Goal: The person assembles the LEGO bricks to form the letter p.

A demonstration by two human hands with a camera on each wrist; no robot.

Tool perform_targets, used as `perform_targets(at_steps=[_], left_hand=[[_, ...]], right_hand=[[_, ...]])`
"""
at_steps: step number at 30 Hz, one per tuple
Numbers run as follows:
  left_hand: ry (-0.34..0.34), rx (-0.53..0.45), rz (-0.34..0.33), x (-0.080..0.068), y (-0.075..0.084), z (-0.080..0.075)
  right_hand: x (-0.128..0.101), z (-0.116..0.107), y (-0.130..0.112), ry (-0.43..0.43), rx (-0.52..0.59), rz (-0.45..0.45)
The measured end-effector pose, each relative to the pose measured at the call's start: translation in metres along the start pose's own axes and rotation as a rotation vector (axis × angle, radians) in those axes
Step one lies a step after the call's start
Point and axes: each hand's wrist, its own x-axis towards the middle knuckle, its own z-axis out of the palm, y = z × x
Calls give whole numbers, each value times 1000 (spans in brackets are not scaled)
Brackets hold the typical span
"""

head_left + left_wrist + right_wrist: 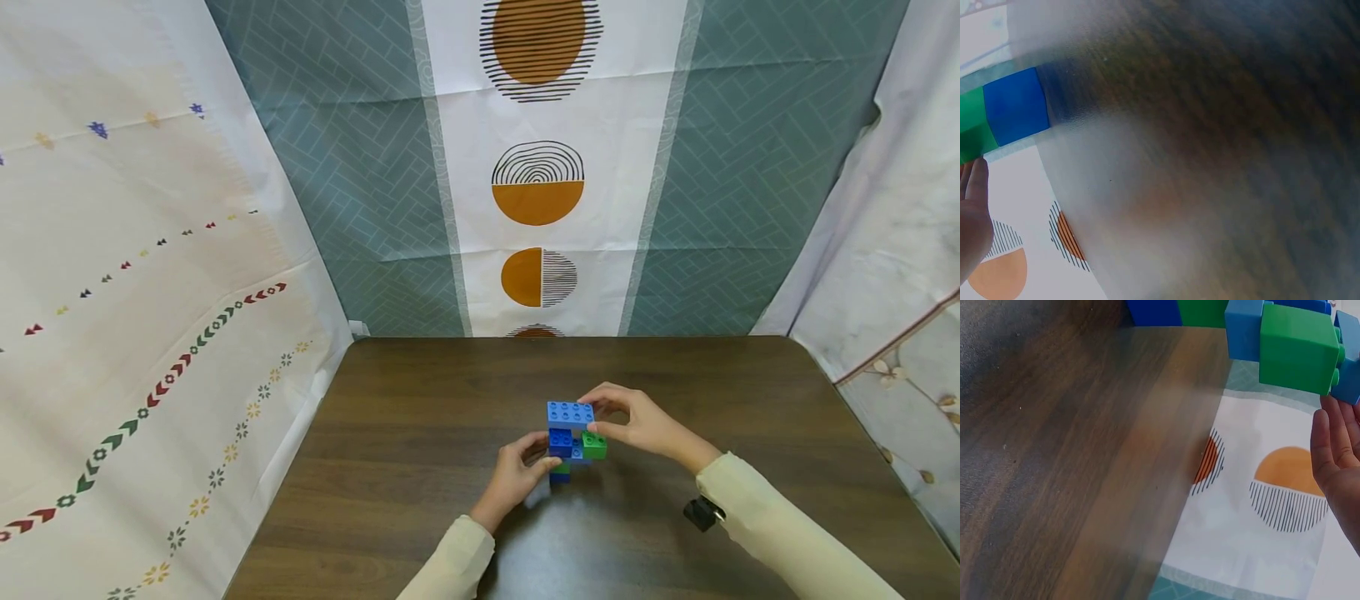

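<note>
A small tower of toy building bricks stands on the brown wooden table in the head view. At its foot are a dark blue brick (559,478) and a green brick (561,468). Above them a light blue brick (577,454) carries a dark blue brick (559,443) and, on the right, another green brick (595,446) (1300,350). A long light blue brick (570,414) lies across the top. My right hand (637,421) pinches its right end between thumb and fingers. From the left, my left hand (516,475) grips the tower around its middle.
The table (420,400) ends at a patterned cloth hanging (540,233) behind. White cloths hang at the left (150,292) and right (892,333) sides. A small black device (702,513) is at the right sleeve.
</note>
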Motion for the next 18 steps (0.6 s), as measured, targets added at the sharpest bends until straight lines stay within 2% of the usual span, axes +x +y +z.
perform_targets(at_steps=[5, 12, 18], left_hand=[[-1, -5, -11, 0, 1, 0], [2, -19, 12, 1, -2, 0], [-3, -1, -6, 1, -1, -1]], right_hand=[[-3, 3, 1, -6, 11, -26], [-8, 11, 29, 0, 9, -46], [-10, 11, 35, -13, 18, -51]])
